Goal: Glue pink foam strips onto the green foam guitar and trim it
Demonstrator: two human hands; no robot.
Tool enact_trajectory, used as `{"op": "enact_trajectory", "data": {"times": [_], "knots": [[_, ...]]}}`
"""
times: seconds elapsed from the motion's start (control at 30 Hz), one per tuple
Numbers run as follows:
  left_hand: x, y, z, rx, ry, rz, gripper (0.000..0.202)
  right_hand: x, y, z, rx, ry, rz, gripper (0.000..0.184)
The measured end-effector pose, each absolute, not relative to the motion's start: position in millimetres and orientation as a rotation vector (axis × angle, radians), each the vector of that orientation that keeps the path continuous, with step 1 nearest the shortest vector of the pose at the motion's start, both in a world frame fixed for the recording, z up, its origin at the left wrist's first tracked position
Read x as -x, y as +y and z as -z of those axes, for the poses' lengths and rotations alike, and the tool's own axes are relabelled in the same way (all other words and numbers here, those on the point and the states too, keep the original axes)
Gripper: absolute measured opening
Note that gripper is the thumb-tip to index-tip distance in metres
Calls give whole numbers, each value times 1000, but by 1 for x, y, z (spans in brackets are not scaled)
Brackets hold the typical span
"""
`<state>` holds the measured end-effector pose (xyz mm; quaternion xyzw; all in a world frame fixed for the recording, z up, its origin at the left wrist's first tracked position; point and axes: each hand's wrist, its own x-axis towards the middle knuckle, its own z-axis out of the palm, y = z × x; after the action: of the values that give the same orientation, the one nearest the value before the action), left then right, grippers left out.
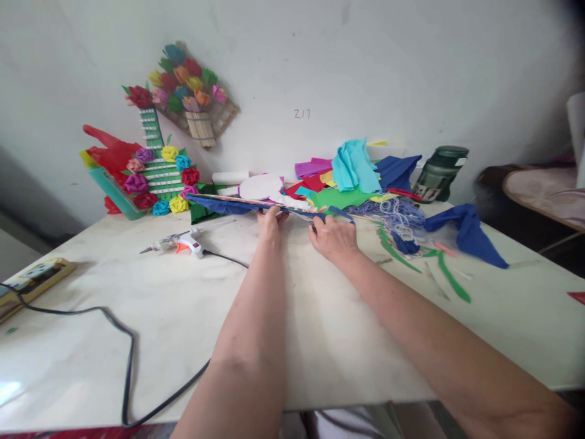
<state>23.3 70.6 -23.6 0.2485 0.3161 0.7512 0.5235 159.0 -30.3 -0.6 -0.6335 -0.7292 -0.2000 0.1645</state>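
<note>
A thin flat piece with blue crepe paper along it (228, 205) is seen nearly edge-on above the table, so its face is hidden. My left hand (270, 224) grips its near edge around the middle, thumb on top and fingertips partly hidden. At its right end, my right hand (334, 238) is closed on the edge with curled fingers. To the left of my hands lies a white glue gun (194, 242) with an orange trigger, its cord running under my left forearm.
Paper-flower crafts (164, 174) stand at the back left beside a teal bottle (114, 189). Behind my hands is a heap of coloured crepe paper (354, 167), with tangled yarn (397, 213), green scraps (452, 277) and a dark bottle (441, 174) to the right. A power strip (39, 277) sits front left.
</note>
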Motion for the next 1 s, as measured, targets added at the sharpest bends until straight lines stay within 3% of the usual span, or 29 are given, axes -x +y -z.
{"op": "enact_trajectory", "data": {"times": [0.43,1.0], "knots": [[-16,72,24,-570,633,-1808,37,-181,-27,-4,1691,-1956,591,39],[-15,69,19,-603,564,-1854,47,-187,-25,-11,1605,-1979,737,37]]}}
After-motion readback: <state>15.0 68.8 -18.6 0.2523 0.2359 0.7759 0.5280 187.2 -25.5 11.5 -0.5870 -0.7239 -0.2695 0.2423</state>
